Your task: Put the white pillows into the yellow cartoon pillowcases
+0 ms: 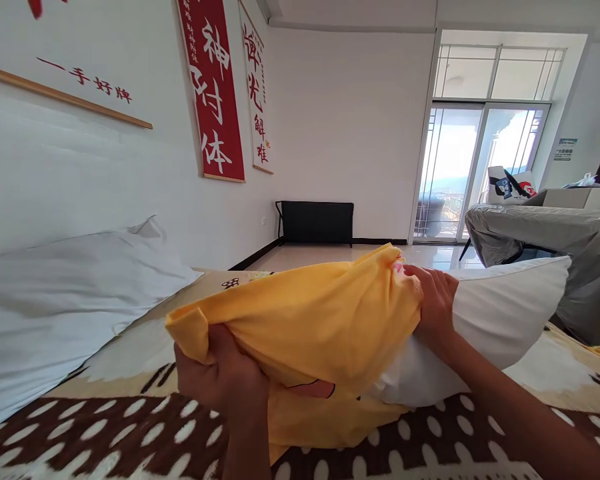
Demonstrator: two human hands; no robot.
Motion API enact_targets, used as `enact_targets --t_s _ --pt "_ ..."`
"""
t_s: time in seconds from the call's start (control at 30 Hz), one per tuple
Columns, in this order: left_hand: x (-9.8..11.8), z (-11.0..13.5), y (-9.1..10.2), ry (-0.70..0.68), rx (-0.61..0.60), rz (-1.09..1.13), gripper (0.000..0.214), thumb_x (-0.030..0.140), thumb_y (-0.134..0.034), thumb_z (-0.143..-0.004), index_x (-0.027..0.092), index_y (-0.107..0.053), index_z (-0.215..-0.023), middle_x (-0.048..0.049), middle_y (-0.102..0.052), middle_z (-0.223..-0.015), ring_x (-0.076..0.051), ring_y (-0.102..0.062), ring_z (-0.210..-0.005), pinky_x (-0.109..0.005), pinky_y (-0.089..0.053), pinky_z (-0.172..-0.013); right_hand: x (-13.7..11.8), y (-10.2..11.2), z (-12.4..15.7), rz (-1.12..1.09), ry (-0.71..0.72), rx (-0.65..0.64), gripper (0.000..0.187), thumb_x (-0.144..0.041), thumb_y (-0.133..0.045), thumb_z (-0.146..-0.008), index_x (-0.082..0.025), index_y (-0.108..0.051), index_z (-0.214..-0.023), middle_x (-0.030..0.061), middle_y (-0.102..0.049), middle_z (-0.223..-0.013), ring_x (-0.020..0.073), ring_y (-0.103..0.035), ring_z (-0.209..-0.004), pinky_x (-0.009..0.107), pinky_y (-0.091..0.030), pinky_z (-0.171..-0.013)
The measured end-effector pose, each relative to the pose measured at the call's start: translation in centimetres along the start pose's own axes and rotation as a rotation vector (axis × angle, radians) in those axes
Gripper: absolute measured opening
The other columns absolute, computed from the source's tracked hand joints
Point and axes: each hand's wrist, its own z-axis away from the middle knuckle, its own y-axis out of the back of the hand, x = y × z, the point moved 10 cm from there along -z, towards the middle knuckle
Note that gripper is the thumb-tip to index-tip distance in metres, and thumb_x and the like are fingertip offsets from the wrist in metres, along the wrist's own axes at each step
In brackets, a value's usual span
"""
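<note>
A yellow pillowcase [310, 313] covers the left part of a white pillow [505, 313], whose right end sticks out bare. My left hand [223, 370] is closed around the pillowcase near its left corner, with a fold of cloth over the fingers. At the pillowcase's right edge, my right hand [433, 300] grips the gathered cloth, close against the white pillow. Part of a printed pattern shows on the lower side of the yellow cloth. How far the pillow reaches inside is hidden.
Another white pillow [65, 293] lies at the left by the wall. Beneath everything is a beige and brown patterned blanket [130, 423]. A plastic-covered table [545, 223] with boxes stands at the right, near a sliding glass door [450, 167]. A black folded piece of furniture [317, 222] leans on the far wall.
</note>
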Motion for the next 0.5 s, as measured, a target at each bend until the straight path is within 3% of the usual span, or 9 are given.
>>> enact_targets --t_s 0.13,0.27,0.37,0.5 --pt "1.4 0.1 1.0 -0.036 0.067 0.020 0.027 0.040 -0.068 -0.069 0.018 -0.056 -0.079 0.0027 -0.048 -0.073 -0.015 -0.049 -0.070 -0.034 -0.047 -0.082 5.2 -3.9 -2.4 0.029 -0.203 -0.215 0.019 -0.014 -0.045 -0.078 -0.020 -0.061 -0.086 0.0047 -0.066 -0.079 0.0200 -0.056 -0.078 0.032 -0.033 -0.074" --pt "0.3 -0.8 0.7 0.031 0.074 0.108 0.029 0.039 -0.070 -0.068 0.018 -0.056 -0.083 0.0017 -0.051 -0.076 -0.015 -0.054 -0.076 -0.034 -0.048 -0.085 9.6 -6.4 -2.7 0.123 -0.384 -0.393 0.029 -0.014 -0.047 -0.067 -0.021 -0.064 -0.089 0.0050 -0.069 -0.084 0.0210 -0.057 -0.075 0.030 -0.032 -0.069" --pt "-0.4 -1.7 0.8 0.070 0.070 0.145 0.030 0.040 -0.070 -0.069 0.018 -0.058 -0.086 -0.0003 -0.057 -0.082 -0.017 -0.057 -0.084 -0.036 -0.049 -0.088 10.4 -5.5 -4.4 0.046 -0.464 -0.337 0.035 -0.019 -0.049 -0.063 -0.022 -0.065 -0.094 0.0038 -0.069 -0.081 0.0216 -0.057 -0.071 0.029 -0.033 -0.065" --pt "-4.0 -3.7 1.1 0.273 -0.003 0.193 0.034 0.042 -0.068 -0.072 0.019 -0.061 -0.097 -0.0014 -0.063 -0.093 -0.019 -0.059 -0.089 -0.039 -0.051 -0.090 6.8 -0.9 -10.0 -0.090 -0.336 -0.124 0.036 -0.020 -0.049 -0.061 -0.022 -0.065 -0.093 0.0015 -0.067 -0.077 0.0186 -0.056 -0.067 0.027 -0.035 -0.062"
